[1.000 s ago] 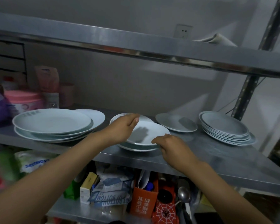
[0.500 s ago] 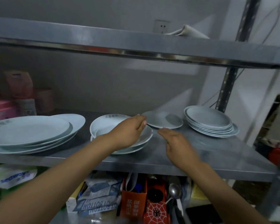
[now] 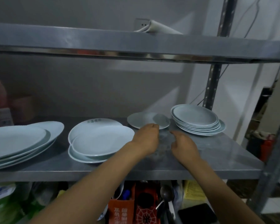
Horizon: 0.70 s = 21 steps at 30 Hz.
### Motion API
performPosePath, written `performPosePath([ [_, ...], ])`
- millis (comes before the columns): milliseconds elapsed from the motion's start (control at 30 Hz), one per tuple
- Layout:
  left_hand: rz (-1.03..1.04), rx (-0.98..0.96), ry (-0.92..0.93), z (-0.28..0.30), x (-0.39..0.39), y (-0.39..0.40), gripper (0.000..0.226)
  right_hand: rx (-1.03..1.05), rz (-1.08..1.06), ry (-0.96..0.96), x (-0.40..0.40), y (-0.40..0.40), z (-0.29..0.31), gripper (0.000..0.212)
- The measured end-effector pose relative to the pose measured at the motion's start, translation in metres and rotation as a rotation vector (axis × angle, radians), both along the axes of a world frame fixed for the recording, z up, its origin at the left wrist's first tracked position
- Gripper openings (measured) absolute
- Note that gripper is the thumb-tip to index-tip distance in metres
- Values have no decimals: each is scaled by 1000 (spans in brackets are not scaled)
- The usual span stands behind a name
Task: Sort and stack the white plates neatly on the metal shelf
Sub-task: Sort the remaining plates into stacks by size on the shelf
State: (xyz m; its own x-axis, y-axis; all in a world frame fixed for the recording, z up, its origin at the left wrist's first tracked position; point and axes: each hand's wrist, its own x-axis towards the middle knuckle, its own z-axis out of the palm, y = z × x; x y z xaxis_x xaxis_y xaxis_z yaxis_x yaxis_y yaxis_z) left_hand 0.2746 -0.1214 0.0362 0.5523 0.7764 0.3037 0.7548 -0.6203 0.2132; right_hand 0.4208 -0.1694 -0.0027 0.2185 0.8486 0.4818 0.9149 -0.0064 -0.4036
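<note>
White plates stand in groups on the metal shelf (image 3: 217, 160). A large stack (image 3: 18, 143) lies at the left, a loose, offset medium stack (image 3: 100, 139) in the middle, a single small plate (image 3: 144, 119) behind, and a neat stack of small plates (image 3: 196, 120) at the right. My left hand (image 3: 146, 139) hovers just right of the medium stack, its fingertips at the small plate's front rim, fingers curled and holding nothing. My right hand (image 3: 183, 143) sits beside it over bare shelf, fingers curled, also holding nothing.
An upper metal shelf (image 3: 136, 46) hangs close overhead with a rolled paper (image 3: 160, 28) on it. A shelf post (image 3: 212, 88) rises behind the right stack. Pink containers (image 3: 0, 102) sit at the far left. Boxes, bags and a spoon (image 3: 166, 194) crowd the level below.
Both hands have left the medium stack and moved right toward the single small plate. The view has shifted right, so the plates appear further left.
</note>
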Motion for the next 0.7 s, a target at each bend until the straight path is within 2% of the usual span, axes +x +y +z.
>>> performPosePath([
  [167, 112, 116, 52, -37, 35, 22, 64, -34, -71, -4, 19, 17, -19, 44],
  [233, 171, 136, 65, -49, 40, 35, 70, 2, -83, -15, 19, 16, -20, 45],
  [433, 401, 80, -80, -63, 57, 67, 63, 72, -74, -18, 16, 11, -24, 54],
  [633, 446, -2, -118, -60, 59, 88, 64, 88, -80, -13, 18, 13, -25, 55],
  [700, 471, -28, -165, -61, 59, 95, 57, 91, -93, -15, 18, 14, -26, 54],
])
